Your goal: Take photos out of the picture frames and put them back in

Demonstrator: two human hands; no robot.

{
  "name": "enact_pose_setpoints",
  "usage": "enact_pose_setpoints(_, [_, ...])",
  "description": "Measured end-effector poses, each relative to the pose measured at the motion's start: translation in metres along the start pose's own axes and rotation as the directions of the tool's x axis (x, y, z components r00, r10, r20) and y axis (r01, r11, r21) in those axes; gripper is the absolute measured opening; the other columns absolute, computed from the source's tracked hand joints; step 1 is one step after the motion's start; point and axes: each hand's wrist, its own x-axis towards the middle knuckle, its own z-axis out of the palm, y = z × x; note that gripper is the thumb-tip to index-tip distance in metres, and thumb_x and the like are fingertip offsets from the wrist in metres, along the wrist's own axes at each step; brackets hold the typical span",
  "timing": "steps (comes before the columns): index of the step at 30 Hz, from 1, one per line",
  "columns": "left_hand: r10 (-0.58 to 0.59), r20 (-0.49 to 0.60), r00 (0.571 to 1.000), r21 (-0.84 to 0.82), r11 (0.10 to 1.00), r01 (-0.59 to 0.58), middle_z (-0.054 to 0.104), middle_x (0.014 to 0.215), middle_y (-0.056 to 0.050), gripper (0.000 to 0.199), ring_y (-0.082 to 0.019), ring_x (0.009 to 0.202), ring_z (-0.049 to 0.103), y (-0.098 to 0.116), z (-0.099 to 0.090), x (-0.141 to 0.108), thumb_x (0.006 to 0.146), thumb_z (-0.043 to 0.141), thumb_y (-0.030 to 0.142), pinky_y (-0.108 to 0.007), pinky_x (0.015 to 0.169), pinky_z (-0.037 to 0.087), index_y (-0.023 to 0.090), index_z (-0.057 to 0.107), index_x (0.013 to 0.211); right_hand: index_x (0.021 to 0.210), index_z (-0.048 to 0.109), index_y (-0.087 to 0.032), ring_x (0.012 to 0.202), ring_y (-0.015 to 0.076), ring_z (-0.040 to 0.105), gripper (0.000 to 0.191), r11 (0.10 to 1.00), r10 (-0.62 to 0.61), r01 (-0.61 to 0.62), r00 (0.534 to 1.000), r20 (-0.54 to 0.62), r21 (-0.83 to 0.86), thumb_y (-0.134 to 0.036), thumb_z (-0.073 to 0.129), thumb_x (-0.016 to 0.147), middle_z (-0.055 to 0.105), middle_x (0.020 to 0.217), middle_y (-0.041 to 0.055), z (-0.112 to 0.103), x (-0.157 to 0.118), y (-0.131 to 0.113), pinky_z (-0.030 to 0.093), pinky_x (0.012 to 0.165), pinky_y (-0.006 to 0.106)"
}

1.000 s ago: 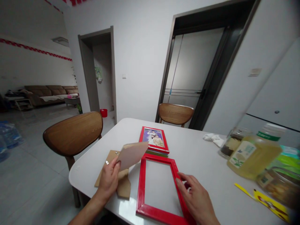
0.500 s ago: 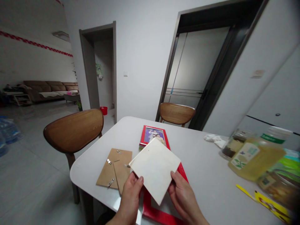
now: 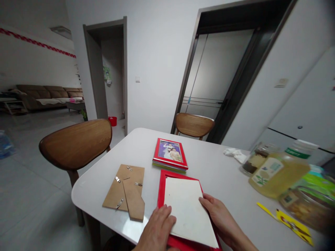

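A white rectangular sheet of paper or card lies over the back opening of a red picture frame, slightly askew to its border. My left hand rests its fingers on the sheet's lower left edge, fingers stretched out and pressing from above. On the other side, my right hand pinches the sheet's right edge with thumb and fingers. A brown frame backboard with metal clips and a fold-out stand lies to the left. Beyond the frame is another red picture frame showing a photo of people, atop a greenish frame.
Along the right side of the white table stand a bottle of yellow liquid, glass jars and a yellow packet. A crumpled tissue lies behind them. Wooden chairs stand at the left and far sides.
The white sheet has come down from mid-air onto the red frame and turned to line up roughly with it. My left hand has shifted from pinching its corner to lying on it.
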Motion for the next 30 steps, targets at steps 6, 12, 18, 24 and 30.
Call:
enact_pose_setpoints(6, [0.063,-0.054,0.997,0.057,0.997,-0.060,0.038,0.125,-0.023,0.057,-0.032,0.118,0.031,-0.008,0.002,-0.004,0.065,0.059,0.021,-0.049,0.094,0.029,0.013,0.035,0.116,0.105,0.049,-0.013,0.066,0.0184,0.063,0.039,1.000,-0.028,0.028,1.000,0.005,0.012,-0.026,0.049,0.068,0.067,0.080,0.0072,0.002,0.006,0.005,0.048,0.055,0.027])
enact_pose_setpoints(12, [0.077,-0.099,0.992,0.029,0.997,-0.075,0.034,0.128,-0.023,0.062,-0.030,0.120,0.028,-0.010,0.005,-0.006,0.065,0.059,0.018,-0.047,0.096,0.026,0.012,0.030,0.120,0.110,0.045,-0.013,0.066,0.0183,0.063,0.044,0.999,-0.028,0.029,0.999,-0.036,0.033,-0.025,0.048,0.069,0.067,0.078,0.0067,0.002,0.006,0.006,0.048,0.054,0.027])
enact_pose_setpoints(18, [-0.130,0.125,0.984,0.046,0.991,0.125,0.036,0.128,-0.021,0.033,-0.030,0.119,0.030,0.011,-0.016,0.005,0.064,0.060,0.020,-0.046,0.097,0.025,0.011,0.051,0.095,0.110,0.047,-0.012,0.064,0.0183,0.063,0.044,0.994,-0.061,0.056,0.996,-0.060,-0.090,-0.024,0.048,0.068,0.067,0.075,0.0062,0.003,0.015,0.006,0.047,0.053,0.026])
enact_pose_setpoints(24, [-0.163,0.145,0.976,0.063,0.986,0.155,0.035,0.130,-0.016,0.026,-0.027,0.120,0.029,0.014,-0.018,0.006,0.063,0.061,0.018,-0.045,0.099,0.022,0.014,0.053,0.087,0.106,0.051,-0.010,0.060,0.0185,0.061,0.044,0.967,-0.175,0.140,0.972,-0.155,-0.212,-0.028,0.046,0.067,0.067,0.069,0.0053,0.003,0.023,0.011,0.046,0.054,0.027])
enact_pose_setpoints(30, [-0.083,0.079,0.993,0.068,0.995,0.078,0.044,0.123,-0.014,0.021,-0.027,0.117,0.035,0.011,-0.016,0.005,0.065,0.058,0.019,-0.048,0.097,0.024,0.016,0.053,0.085,0.093,0.058,-0.012,0.071,0.0203,0.059,0.034,0.672,-0.371,0.164,0.918,-0.136,-0.723,-0.028,0.038,0.071,0.065,0.080,0.0089,0.004,0.022,0.004,0.042,0.064,0.028])
